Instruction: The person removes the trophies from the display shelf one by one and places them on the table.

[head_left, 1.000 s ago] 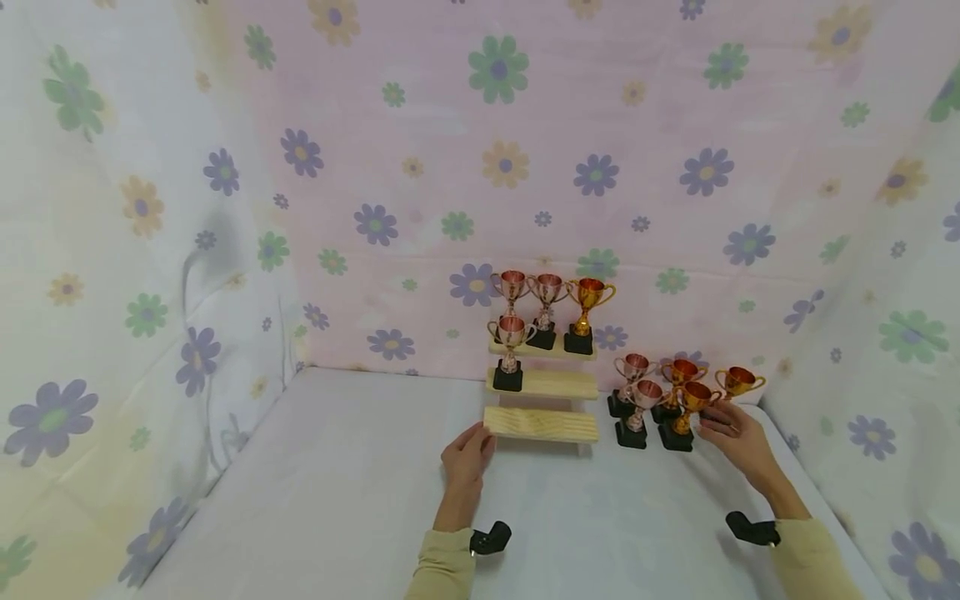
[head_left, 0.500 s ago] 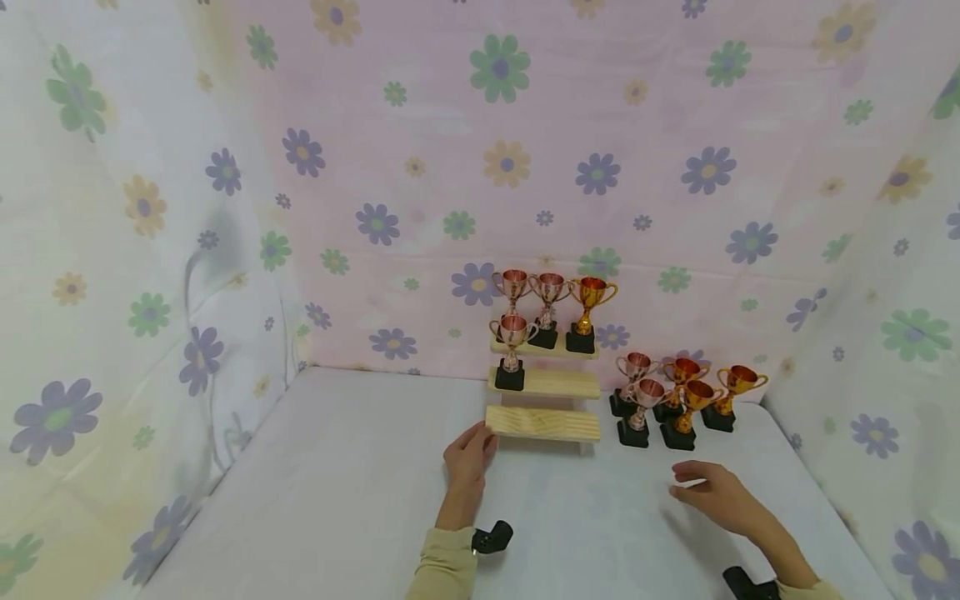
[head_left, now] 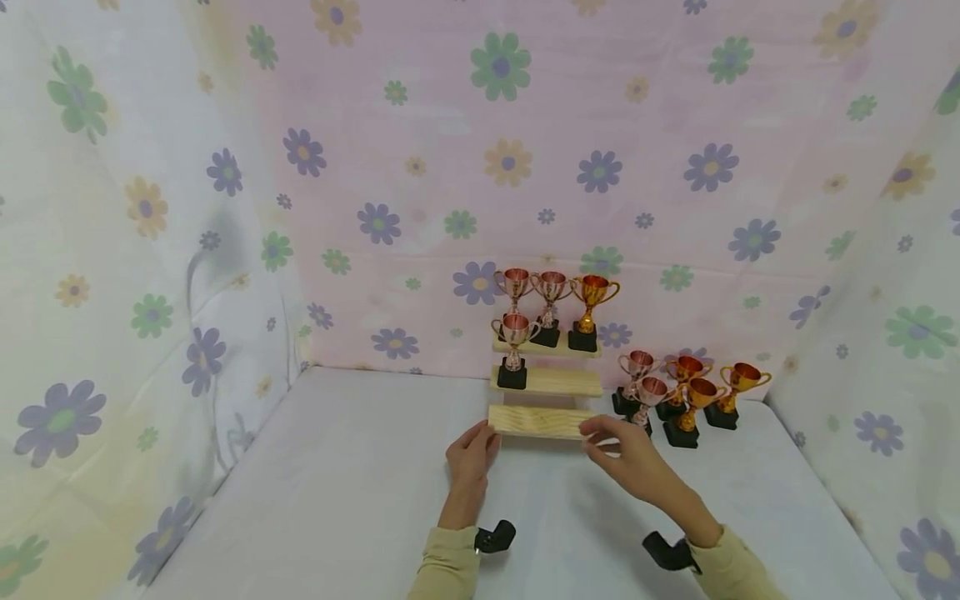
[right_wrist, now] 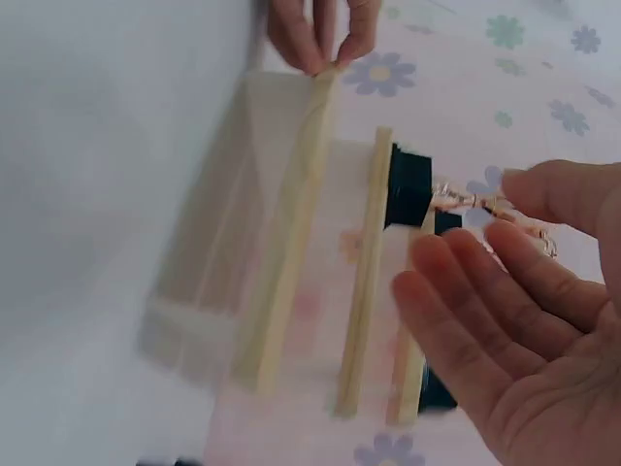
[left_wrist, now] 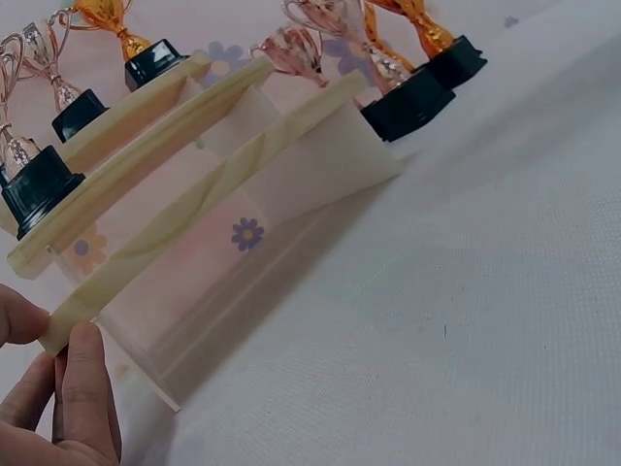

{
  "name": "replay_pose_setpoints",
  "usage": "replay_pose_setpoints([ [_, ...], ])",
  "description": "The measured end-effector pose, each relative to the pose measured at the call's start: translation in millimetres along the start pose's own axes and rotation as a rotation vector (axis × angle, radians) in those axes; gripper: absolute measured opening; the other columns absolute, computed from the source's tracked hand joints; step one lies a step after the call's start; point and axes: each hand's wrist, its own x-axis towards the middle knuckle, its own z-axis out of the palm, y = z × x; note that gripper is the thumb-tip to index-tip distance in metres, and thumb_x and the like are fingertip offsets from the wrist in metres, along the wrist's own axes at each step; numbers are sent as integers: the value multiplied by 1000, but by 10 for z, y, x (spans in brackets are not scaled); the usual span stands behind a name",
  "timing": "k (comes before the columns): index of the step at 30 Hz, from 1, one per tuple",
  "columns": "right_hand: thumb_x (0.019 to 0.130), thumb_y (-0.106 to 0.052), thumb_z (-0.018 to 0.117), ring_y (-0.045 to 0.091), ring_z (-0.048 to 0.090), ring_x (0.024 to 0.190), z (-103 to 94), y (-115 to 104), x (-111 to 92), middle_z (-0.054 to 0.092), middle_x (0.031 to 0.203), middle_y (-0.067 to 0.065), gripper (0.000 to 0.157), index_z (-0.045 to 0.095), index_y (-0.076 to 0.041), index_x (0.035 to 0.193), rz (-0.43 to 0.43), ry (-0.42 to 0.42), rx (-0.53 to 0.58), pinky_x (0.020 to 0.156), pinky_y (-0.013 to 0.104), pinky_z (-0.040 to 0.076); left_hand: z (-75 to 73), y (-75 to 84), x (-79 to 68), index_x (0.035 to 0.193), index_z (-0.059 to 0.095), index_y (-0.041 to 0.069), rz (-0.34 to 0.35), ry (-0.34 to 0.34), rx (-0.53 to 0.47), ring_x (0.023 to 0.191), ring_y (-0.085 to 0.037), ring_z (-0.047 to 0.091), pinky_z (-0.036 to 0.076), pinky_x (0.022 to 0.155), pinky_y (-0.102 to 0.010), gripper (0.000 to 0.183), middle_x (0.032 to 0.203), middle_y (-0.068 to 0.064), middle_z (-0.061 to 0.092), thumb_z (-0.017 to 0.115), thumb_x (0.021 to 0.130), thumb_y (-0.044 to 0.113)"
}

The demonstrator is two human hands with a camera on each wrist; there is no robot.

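A three-tier stand with wooden boards and clear sides stands near the back; its lowest board [head_left: 536, 422] bears nothing. My left hand [head_left: 467, 457] pinches that board's left end, thumb above and fingers below, in the left wrist view. Near the board's right end is my right hand [head_left: 633, 462], its fingers [right_wrist: 475, 320] loosely spread and holding nothing. One rose-gold trophy cup [head_left: 513, 373] stands at the left of the middle board [head_left: 566, 382]. On the top board [head_left: 551, 350] are two rose-gold trophies [head_left: 553, 287] and a gold trophy [head_left: 592, 293].
Right of the stand, several more trophies stand upright on the white tabletop [head_left: 352, 483]: rose-gold ones [head_left: 649, 392] partly behind the right hand, and gold ones [head_left: 702, 395] beyond. Flowered cloth [head_left: 420, 167] encloses the back and sides.
My right hand has left the gold trophies, drawn back toward me, then moved left to the lowest board's right end. The left hand has kept its hold on the board.
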Motion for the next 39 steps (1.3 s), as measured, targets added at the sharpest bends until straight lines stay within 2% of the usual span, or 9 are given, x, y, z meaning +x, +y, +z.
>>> replay_pose_setpoints([
  [5,95,-7,71,30,68,102,171,-188,440,69,112,16,25,66,-2,119,-95,171,67,88,40,62,-14,29,-22,122,65,-12,6,9,16,88,-15,70,62,83,-26,32,112,-21,68,68,93,1],
  [8,93,-8,74,35,66,107,225,-273,685,67,119,17,35,63,0,125,-100,258,117,94,47,60,-13,37,-33,122,66,-11,3,7,31,88,-15,71,62,83,-26,33,111,-21,69,69,92,2],
  [11,89,-11,79,39,62,114,268,-307,877,62,129,20,50,58,2,132,-65,300,157,101,52,55,-2,42,-32,122,66,-10,0,-6,32,87,-15,70,62,83,-26,32,110,-20,69,69,93,2],
  [14,85,-11,83,40,58,120,314,-298,1019,58,136,23,62,53,4,138,-33,297,208,107,53,51,4,44,-34,122,67,-10,-5,-11,29,87,-15,70,62,82,-25,31,108,-18,69,69,93,2],
  [21,84,-10,84,40,56,126,426,-336,1233,55,141,23,70,50,1,144,-53,297,358,110,55,48,-8,40,-30,122,67,-9,-12,-20,26,88,-14,70,62,84,-26,31,107,-18,69,69,94,4],
  [26,85,-6,81,42,59,123,468,-380,1367,57,136,25,68,50,0,145,-46,354,433,107,57,50,-6,42,-12,121,67,-9,-16,-19,19,88,-15,71,62,84,-27,30,108,-18,70,69,94,3],
  [30,86,1,78,43,59,120,432,-484,1417,56,132,29,65,50,5,144,-51,365,503,104,50,53,-2,40,-11,121,67,-10,-5,-21,14,88,-14,70,62,83,-26,30,108,-18,70,68,93,1],
  [35,87,3,77,43,61,116,420,-559,1459,58,126,29,62,50,8,142,-97,355,489,96,34,59,-13,38,-15,122,66,-11,2,-23,10,88,-14,70,62,84,-26,31,109,-18,69,67,94,1],
  [39,85,2,78,48,62,110,392,-672,1450,58,119,32,61,51,11,140,-116,351,466,95,37,60,-17,23,-5,122,66,-11,-1,-23,7,89,-15,70,62,84,-27,31,110,-19,69,67,94,1],
])
